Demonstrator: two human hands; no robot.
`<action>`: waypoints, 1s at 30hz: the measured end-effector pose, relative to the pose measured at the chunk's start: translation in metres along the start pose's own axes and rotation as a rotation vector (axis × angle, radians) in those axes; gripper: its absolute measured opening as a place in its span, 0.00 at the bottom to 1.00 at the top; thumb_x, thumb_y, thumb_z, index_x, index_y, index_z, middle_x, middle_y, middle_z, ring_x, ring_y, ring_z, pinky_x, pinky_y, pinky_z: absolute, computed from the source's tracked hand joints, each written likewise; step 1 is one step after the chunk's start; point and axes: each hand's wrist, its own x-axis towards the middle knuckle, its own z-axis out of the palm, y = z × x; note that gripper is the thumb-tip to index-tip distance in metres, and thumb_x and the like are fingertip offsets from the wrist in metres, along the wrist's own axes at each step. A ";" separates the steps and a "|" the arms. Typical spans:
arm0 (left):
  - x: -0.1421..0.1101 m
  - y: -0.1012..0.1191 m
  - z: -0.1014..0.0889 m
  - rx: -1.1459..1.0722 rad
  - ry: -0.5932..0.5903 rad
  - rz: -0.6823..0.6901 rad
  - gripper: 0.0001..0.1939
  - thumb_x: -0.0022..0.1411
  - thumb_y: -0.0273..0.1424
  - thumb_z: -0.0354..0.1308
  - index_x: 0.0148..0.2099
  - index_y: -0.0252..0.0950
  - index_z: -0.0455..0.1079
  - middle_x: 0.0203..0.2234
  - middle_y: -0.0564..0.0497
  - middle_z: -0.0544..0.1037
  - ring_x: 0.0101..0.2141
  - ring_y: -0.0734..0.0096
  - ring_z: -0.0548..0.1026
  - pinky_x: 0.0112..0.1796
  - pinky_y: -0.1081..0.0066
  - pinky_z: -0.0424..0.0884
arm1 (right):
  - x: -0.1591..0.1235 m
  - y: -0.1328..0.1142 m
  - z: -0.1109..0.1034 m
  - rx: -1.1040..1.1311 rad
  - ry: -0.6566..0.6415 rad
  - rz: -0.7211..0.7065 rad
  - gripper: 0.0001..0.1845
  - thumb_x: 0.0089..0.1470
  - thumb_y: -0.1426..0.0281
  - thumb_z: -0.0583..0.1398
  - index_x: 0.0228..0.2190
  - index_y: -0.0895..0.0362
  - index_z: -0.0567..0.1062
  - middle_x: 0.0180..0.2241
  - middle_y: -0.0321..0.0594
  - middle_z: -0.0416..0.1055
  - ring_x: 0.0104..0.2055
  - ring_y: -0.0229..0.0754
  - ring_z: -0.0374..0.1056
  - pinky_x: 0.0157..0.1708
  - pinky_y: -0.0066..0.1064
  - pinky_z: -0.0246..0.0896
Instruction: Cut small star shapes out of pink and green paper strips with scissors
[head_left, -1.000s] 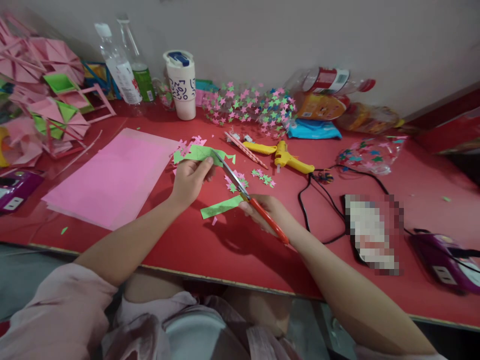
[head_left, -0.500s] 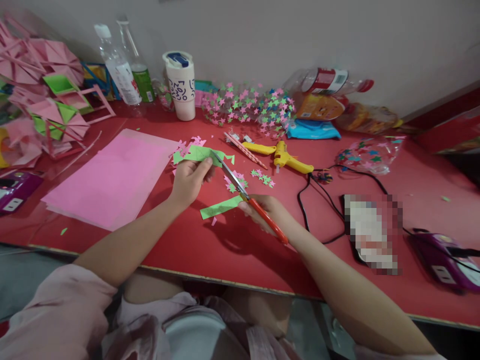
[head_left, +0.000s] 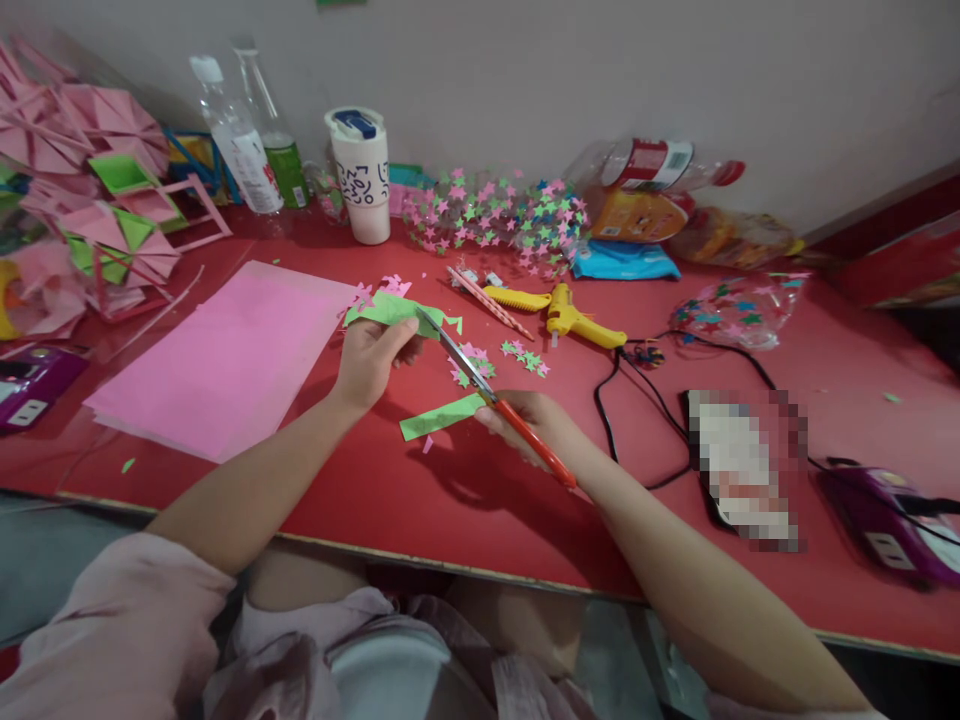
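Observation:
A strip of green paper (head_left: 386, 308) is pinched between the thumb and fingers of my left hand (head_left: 373, 358). My right hand (head_left: 525, 425) grips red-handled scissors (head_left: 534, 440), their blades pointing up and left with the tips at the green strip. Beneath my right hand's fingers, another green strip (head_left: 439, 418) lies on the red table (head_left: 450, 520). Small green and pink paper stars (head_left: 472, 365) lie beside the blades. Pink paper scraps (head_left: 394, 286) are heaped behind my left hand.
Pink paper sheets (head_left: 225, 350) lie to the left. A yellow glue gun (head_left: 577, 318), its black cord (head_left: 611, 430) and a pixelated flat object (head_left: 742, 465) are at right. Bottles, a white tumbler (head_left: 364, 190) and clear containers of stars (head_left: 495, 220) line the wall.
My left hand has shifted slightly left and down with the green strip. The scissors' tips have moved a little left along with it. My right hand has hardly moved.

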 end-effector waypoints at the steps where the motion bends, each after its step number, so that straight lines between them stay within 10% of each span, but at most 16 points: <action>1: 0.001 -0.001 -0.002 -0.004 0.011 -0.001 0.14 0.55 0.35 0.57 0.20 0.35 0.69 0.13 0.54 0.70 0.15 0.80 0.66 0.17 0.76 0.59 | 0.000 0.000 0.000 0.013 -0.010 0.009 0.30 0.47 0.41 0.56 0.18 0.55 0.61 0.15 0.29 0.52 0.18 0.32 0.49 0.20 0.27 0.42; 30: -0.020 -0.005 0.024 -0.067 0.023 -0.007 0.16 0.61 0.44 0.55 0.27 0.39 0.64 0.18 0.57 0.68 0.18 0.78 0.66 0.20 0.74 0.64 | -0.013 -0.013 0.027 0.416 -0.030 0.135 0.22 0.52 0.50 0.57 0.23 0.55 0.63 0.11 0.24 0.54 0.11 0.30 0.51 0.15 0.25 0.53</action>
